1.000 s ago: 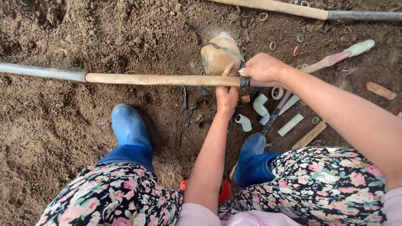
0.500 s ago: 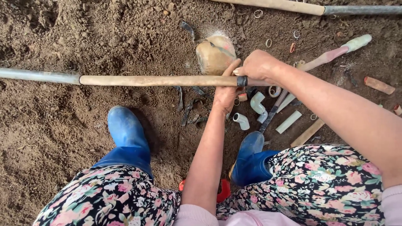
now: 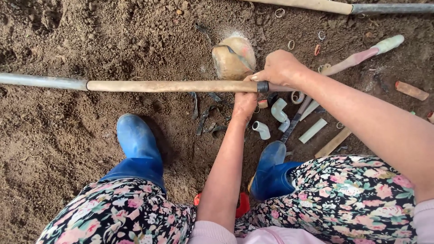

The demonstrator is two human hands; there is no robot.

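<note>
— What did the hose look like?

— A long tan hose (image 3: pixel 172 86), dusty, slid over a grey metal pipe (image 3: pixel 40 81) and ending in a dark ring. It lay level across the soil (image 3: pixel 68 144), above my blue boots (image 3: pixel 135 140).

— And your hands?

— My left hand (image 3: pixel 244 105) was clamped on the hose from below, near the ring. My right hand (image 3: pixel 280 68) was closed over that same end. Grey pipe elbows (image 3: pixel 279 113) lay just beside it.
</note>
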